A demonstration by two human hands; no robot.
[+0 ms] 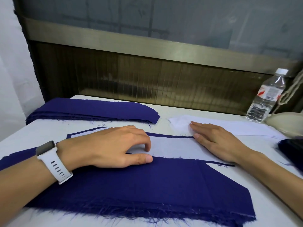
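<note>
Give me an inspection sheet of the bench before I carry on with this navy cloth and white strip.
Surface: white table, largely under cloth.
Job's things: white strip lies along a navy fabric piece, whose frayed edge is nearest the person.
Clutter: navy stack far left; white sheets far right; water bottle upright; cream object; dark item at the right edge, unclear.
Hands: left hand rests bent fingers on the strip, thumb on the navy piece; whether it pinches is unclear. Right hand lies flat on the strip's right end.
Cables: only a cream cord hanging at right.
Surroundings: metal-framed window behind.
</note>
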